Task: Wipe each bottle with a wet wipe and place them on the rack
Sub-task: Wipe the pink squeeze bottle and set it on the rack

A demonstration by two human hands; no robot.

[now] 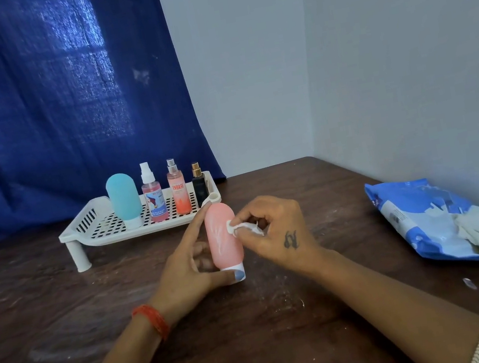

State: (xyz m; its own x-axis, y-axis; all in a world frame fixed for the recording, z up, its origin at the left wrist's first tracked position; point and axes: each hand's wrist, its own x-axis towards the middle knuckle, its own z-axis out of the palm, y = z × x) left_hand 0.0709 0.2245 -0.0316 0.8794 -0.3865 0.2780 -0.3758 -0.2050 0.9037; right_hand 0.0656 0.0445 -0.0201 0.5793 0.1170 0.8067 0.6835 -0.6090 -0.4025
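One readable word from where I sit: ENGAGE
I read "ENGAGE" in orange capitals on the peach spray bottle (pixel 178 192), third from the left on the white rack (pixel 105 227); the label on the pink spray bottle (pixel 154 200) to its left and the print on the blue wipes pack (pixel 430 218) at the right are too small for me to read

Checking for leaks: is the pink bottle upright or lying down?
Upright, cap down: the pink bottle stands on its white cap on the table, steadied by the left hand.
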